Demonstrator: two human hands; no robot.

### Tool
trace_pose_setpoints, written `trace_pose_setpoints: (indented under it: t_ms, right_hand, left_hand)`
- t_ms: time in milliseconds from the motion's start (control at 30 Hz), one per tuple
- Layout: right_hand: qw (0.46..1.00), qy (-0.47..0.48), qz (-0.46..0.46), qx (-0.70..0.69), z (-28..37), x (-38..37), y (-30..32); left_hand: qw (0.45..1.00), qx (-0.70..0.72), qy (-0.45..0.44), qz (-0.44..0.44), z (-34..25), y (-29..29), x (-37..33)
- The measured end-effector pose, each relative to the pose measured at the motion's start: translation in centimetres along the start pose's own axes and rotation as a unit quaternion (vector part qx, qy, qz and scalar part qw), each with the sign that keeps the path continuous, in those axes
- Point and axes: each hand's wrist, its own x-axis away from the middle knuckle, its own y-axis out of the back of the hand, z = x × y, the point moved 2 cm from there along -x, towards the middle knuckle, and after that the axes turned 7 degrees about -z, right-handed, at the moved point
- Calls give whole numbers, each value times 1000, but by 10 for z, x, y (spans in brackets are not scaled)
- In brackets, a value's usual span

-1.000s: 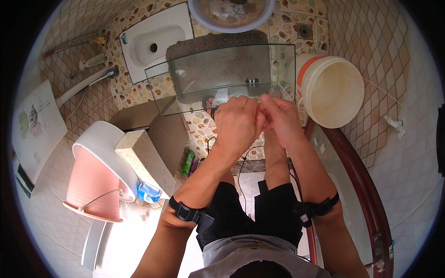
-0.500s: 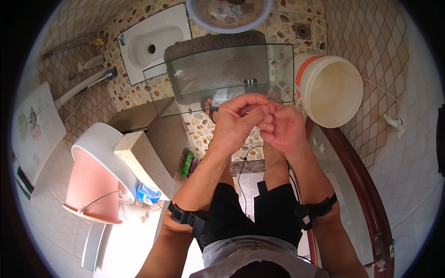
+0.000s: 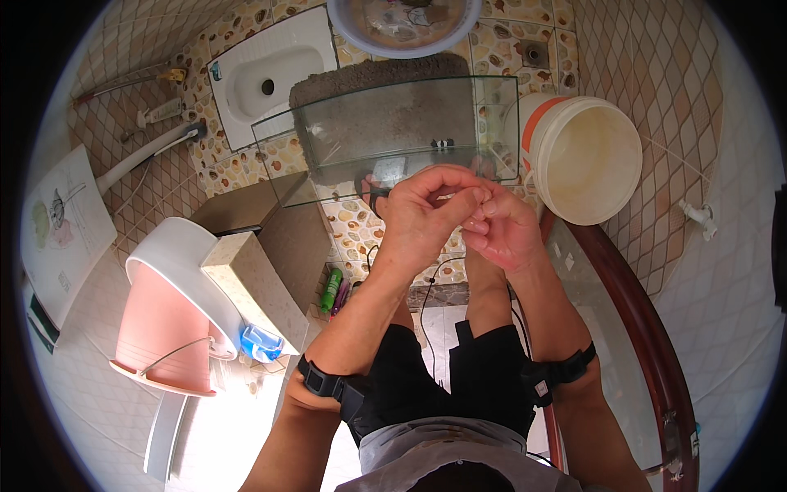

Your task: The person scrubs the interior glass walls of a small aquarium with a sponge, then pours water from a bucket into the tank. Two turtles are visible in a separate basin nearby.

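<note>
My left hand (image 3: 422, 215) and my right hand (image 3: 510, 230) meet in front of me, fingertips touching. The left thumb and forefinger are pinched against the right fingers, and the other right fingers curl inward. Whatever is between them, if anything, is too small or hidden to make out. Just beyond my hands stands a rectangular glass tank (image 3: 385, 135) with dark-edged panes. A small black-and-white item (image 3: 443, 144) shows at the tank, and a grey mat (image 3: 381, 90) is seen through the glass.
Right of the tank is a white bucket (image 3: 590, 160) with an orange band. A basin (image 3: 406, 33) lies at the far side, beside a squat toilet (image 3: 266, 82). At left are a cabinet (image 3: 287, 238), a pink bucket (image 3: 168, 328) and a white basin (image 3: 176, 246). A glass door (image 3: 602, 328) stands at right.
My fingers have shifted slightly against each other, the left fingertips moving a little to the right and the right fingers curling a bit. The tank and buckets stay where they were.
</note>
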Motion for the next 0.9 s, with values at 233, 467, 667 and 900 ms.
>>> trace_pose_setpoints:
  t_ms: [233, 467, 667, 900]
  right_hand:
    - [1000, 7, -4, 19, -1, 4, -2]
    - [995, 33, -32, 88, -3, 9, 1]
    - [1000, 17, 5, -7, 3, 12, 2]
    - [999, -37, -2, -20, 5, 8, 5]
  left_hand:
    - [1000, -20, 18, -7, 4, 1, 3]
    - [997, -73, -17, 7, 7, 2, 6]
    - [998, -30, -7, 47, 10, 6, 11]
    - [994, -69, -62, 51, 7, 7, 11]
